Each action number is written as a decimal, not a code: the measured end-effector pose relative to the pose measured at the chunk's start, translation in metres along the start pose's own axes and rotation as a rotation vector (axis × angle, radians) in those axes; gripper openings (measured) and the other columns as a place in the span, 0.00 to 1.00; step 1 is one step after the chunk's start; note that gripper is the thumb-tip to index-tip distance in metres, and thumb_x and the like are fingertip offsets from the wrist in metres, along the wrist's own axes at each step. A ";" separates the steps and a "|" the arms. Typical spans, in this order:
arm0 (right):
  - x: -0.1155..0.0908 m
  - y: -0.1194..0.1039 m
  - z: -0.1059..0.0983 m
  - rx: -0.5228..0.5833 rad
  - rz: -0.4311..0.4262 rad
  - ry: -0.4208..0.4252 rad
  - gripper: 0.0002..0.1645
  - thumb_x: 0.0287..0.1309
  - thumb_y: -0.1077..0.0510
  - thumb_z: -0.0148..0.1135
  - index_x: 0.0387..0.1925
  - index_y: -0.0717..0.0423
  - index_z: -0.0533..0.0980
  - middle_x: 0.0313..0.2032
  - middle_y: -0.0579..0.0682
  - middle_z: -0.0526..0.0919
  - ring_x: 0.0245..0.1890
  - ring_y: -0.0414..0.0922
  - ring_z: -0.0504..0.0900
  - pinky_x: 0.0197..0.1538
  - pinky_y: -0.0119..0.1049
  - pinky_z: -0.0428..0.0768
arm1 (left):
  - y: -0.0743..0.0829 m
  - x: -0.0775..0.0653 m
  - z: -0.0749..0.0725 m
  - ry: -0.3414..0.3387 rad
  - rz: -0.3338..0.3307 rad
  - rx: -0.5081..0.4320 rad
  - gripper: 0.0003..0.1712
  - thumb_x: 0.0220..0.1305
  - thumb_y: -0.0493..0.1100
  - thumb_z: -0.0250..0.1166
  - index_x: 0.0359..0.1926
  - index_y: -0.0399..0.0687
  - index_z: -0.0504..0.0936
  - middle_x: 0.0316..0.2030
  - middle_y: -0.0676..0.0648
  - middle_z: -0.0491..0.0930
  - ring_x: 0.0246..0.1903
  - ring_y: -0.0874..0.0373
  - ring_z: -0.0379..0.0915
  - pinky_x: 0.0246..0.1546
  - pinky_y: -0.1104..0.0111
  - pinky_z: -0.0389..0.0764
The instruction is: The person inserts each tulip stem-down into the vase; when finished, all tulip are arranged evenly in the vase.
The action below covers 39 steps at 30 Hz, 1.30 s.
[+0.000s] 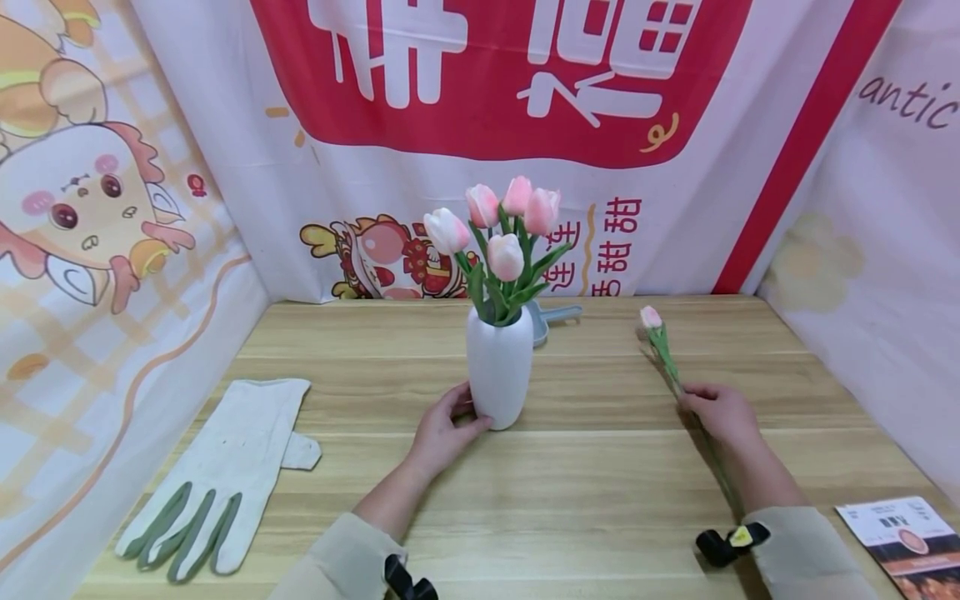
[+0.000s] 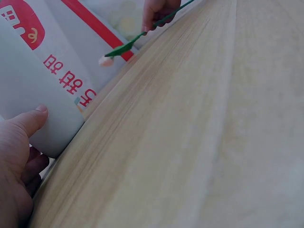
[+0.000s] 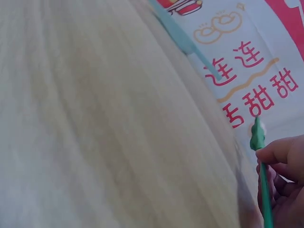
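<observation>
A white vase (image 1: 498,371) stands upright on the wooden table, with several pink and white tulips (image 1: 506,258) in its mouth. My left hand (image 1: 444,429) holds the vase low down, thumb across the front and fingers round its left side; the left wrist view shows the thumb on the wall of the vase (image 2: 45,95). To the right, my right hand (image 1: 720,412) pinches the green stem of a single pink tulip (image 1: 651,318). Its flower points away from me and the stem runs back under my wrist. The right wrist view shows thumb and fingers on the stem (image 3: 264,190).
A white glove with grey-green fingertips (image 1: 225,467) lies at the left. Behind the vase is a blue-grey dustpan-like thing (image 1: 558,314), partly hidden. A printed packet or card (image 1: 903,542) lies at the right front. Printed cloth (image 1: 420,192) hangs behind the table.
</observation>
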State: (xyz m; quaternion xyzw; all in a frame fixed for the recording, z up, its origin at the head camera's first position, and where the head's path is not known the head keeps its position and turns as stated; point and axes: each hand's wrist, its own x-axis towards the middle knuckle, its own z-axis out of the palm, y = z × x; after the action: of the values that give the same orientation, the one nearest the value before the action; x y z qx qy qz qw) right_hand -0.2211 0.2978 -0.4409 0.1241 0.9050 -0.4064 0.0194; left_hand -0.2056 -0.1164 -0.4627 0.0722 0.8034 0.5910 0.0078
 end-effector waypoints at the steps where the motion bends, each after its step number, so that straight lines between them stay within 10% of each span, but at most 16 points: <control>1: 0.001 -0.002 0.000 0.033 0.013 -0.004 0.29 0.65 0.48 0.58 0.60 0.64 0.74 0.47 0.61 0.84 0.45 0.50 0.78 0.42 0.33 0.75 | 0.000 0.000 0.000 0.000 -0.001 -0.001 0.37 0.57 0.44 0.73 0.67 0.48 0.70 0.58 0.43 0.79 0.57 0.47 0.76 0.63 0.53 0.75; 10: -0.002 -0.020 -0.004 0.487 0.080 -0.022 0.18 0.66 0.52 0.59 0.54 0.54 0.77 0.27 0.28 0.78 0.30 0.30 0.77 0.35 0.25 0.80 | 0.000 0.000 -0.001 -0.005 -0.003 0.003 0.37 0.57 0.46 0.73 0.67 0.48 0.70 0.59 0.43 0.78 0.58 0.47 0.76 0.63 0.52 0.74; 16: -0.007 -0.033 -0.004 0.782 0.068 0.015 0.08 0.64 0.59 0.62 0.33 0.39 0.76 0.26 0.32 0.80 0.28 0.30 0.80 0.33 0.22 0.81 | -0.002 0.001 0.000 0.000 0.000 0.003 0.37 0.57 0.46 0.73 0.67 0.48 0.70 0.58 0.43 0.79 0.58 0.47 0.76 0.63 0.52 0.74; 39: -0.022 -0.081 0.001 1.253 -0.016 0.082 0.17 0.61 0.64 0.64 0.43 0.55 0.63 0.26 0.44 0.86 0.26 0.37 0.87 0.32 0.27 0.85 | -0.002 0.001 0.000 -0.001 -0.001 0.001 0.38 0.57 0.47 0.73 0.67 0.48 0.70 0.58 0.43 0.79 0.58 0.47 0.76 0.63 0.52 0.74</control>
State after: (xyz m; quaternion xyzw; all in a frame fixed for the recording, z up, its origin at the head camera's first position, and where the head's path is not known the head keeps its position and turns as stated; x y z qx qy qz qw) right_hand -0.2198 0.2411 -0.3792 0.1208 0.4959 -0.8547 -0.0948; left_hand -0.2070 -0.1170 -0.4646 0.0720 0.8037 0.5906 0.0082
